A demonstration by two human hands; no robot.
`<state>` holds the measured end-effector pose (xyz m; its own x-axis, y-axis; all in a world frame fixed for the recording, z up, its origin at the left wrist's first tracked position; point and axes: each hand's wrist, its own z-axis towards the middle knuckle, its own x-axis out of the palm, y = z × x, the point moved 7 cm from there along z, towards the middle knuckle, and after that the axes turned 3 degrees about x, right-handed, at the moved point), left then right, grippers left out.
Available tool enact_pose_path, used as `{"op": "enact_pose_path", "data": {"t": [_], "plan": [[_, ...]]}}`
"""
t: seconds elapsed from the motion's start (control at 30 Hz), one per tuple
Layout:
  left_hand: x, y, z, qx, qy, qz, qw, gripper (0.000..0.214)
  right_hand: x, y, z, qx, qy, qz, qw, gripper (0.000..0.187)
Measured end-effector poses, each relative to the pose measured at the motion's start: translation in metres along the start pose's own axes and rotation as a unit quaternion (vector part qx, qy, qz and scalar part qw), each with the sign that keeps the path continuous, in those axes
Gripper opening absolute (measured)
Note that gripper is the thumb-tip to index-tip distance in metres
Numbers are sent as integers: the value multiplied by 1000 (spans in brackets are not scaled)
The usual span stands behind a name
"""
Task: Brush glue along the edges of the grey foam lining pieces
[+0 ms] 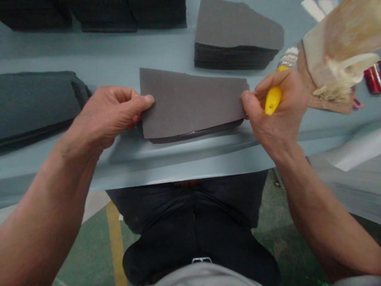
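Observation:
A dark grey panel of thin sheet material (193, 101) lies on top of a short stack near the table's front edge. My left hand (111, 111) pinches its left edge between thumb and fingers. At the right edge, the thumb and fingertips of my right hand (278, 107) grip the panel's corner. Tucked in that same hand is a paintbrush (274, 99) with a yellow handle, its pale bristles pointing up and away. Whether my fingers hold only the top panel or several layers is hidden.
A stack of shaped grey panels (238, 28) stands behind. Dark stacks (104, 16) line the back left, and dark green folded material (32, 103) lies at left. At right are a glue-crusted pale container (336, 51) on a brown board (333, 104) and a red shiny object (372, 78).

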<state>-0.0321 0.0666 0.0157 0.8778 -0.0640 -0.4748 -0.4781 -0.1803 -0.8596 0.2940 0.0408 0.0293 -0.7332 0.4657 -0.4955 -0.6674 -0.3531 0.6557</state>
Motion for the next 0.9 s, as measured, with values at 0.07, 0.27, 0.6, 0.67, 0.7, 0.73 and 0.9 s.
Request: {"op": "enact_pose_path", "data": {"t": [0.07, 0.27, 0.6, 0.67, 0.7, 0.73, 0.9], "plan": [[0, 2, 1, -3, -1, -3, 1000, 37, 1, -2, 0, 7, 5, -5, 1000, 30], [-1, 7, 3, -1, -2, 12, 1000, 38, 1, 0, 0, -8, -8, -22, 1000, 32], [-1, 6, 2, -15, -13, 37, 999, 40, 4, -19, -3, 54, 33, -11, 998, 27], [0, 5, 1, -16, -8, 37, 999, 41, 3, -17, -3, 50, 27, -15, 998, 28], [0, 4, 1, -16, -4, 37, 999, 41, 3, -17, -3, 47, 24, -14, 999, 28], [0, 4, 0, -15, -4, 38, 999, 42, 3, -16, -2, 44, 19, -12, 999, 28], [-1, 3, 0, -12, -12, 37, 999, 43, 3, -12, -1, 16, -4, 19, 1000, 28]]}}
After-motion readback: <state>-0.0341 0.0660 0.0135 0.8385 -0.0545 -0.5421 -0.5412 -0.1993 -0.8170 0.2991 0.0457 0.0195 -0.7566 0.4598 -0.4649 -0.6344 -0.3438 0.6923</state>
